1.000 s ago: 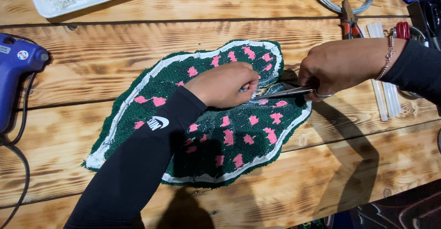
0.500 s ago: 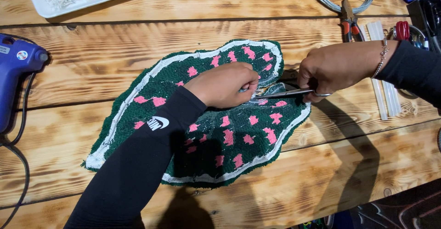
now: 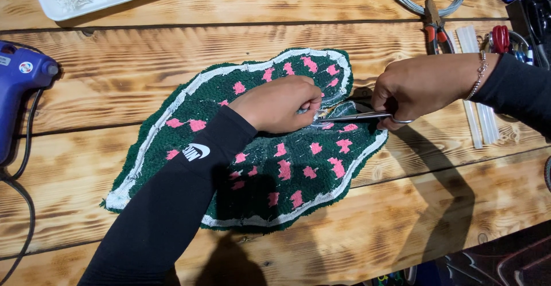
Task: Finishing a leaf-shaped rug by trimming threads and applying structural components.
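Lying face-down across the wooden table, the green tufted piece with pink marks shows its white-edged backing. The left hand presses on it, fingers curled shut on the fabric near a slit. The right hand is closed on the scissors, whose handles it mostly hides; how far the blades are parted is hard to make out.

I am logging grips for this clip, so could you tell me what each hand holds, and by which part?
The right hand holds scissors by the finger loops. The left hand pinches the green rug piece beside the blades.
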